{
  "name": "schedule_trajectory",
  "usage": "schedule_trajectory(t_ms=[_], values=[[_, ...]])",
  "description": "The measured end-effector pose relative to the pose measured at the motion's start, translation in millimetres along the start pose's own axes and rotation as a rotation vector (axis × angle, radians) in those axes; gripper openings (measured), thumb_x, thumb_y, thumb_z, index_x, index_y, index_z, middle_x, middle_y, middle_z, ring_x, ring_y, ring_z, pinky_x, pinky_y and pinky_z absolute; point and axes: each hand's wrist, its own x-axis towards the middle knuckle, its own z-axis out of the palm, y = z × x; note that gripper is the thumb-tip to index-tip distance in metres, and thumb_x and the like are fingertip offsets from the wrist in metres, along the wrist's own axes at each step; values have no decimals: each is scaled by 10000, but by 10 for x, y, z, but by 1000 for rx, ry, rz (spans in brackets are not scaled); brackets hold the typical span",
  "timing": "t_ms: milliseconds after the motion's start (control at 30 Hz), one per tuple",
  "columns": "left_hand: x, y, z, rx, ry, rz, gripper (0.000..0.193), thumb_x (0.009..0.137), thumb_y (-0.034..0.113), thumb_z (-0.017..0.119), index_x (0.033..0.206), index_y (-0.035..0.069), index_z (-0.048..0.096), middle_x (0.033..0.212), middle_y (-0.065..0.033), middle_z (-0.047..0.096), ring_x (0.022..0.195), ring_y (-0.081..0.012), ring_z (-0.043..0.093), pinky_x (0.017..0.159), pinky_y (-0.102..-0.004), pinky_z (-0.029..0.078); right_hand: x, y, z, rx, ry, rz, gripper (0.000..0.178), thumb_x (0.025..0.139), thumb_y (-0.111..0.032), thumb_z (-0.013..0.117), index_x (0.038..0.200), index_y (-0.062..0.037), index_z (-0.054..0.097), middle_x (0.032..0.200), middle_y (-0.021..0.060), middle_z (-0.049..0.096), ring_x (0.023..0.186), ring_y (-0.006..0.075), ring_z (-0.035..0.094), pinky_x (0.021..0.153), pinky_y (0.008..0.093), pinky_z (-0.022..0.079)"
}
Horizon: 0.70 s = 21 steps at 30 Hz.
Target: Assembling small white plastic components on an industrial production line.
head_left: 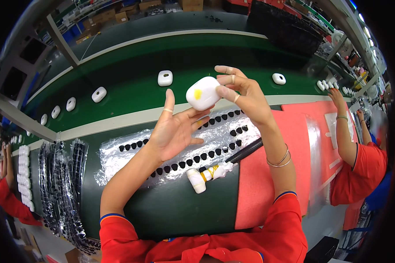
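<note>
My right hand (245, 90) grips a white rounded plastic housing (202, 94) by its right side, between thumb and fingers. A yellow patch marks the housing's face. My left hand (173, 131) is open, palm up and fingers spread, just below the housing; whether its fingertips touch it I cannot tell. Pale finger covers sit on some fingers of both hands. Beneath the hands, rows of small black parts (204, 156) lie on a silvery plastic sheet (114, 160). A hammer (198, 180) with a white-wrapped head, yellow bands and black handle lies by the sheet's near edge.
Beyond the bench runs a green conveyor belt (131, 79) carrying several white housings (165, 78). Bagged black parts (61, 188) and stacked white pieces (25, 175) are at left. A pink mat (272, 175) covers the right. Co-workers' arms (344, 136) show at both sides.
</note>
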Motion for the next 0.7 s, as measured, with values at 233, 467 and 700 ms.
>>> schedule_trajectory(t_ms=[233,467,700], values=[[-30,68,-63,-31,127,101,909,760,745,146,1364,68,198,1420,-196,44,1330,-302,-2,983,-608,-32,-26,33,-109,178,51,115,272,791,-209,621,968,-1,623,1231,108,434,1081,186,461,938,332,331],[-108,233,-124,-132,117,249,774,826,652,231,1361,93,226,1395,-191,147,1312,-286,113,943,-639,176,9,237,-291,83,148,137,338,810,-287,588,989,-3,623,1201,108,480,1085,169,447,954,325,288],[-143,311,-117,-234,31,326,782,821,666,198,1360,101,237,1418,-175,90,1329,-284,40,979,-618,74,36,553,-509,56,266,250,408,796,-342,596,1012,4,616,1153,55,527,1011,139,461,899,306,308]])
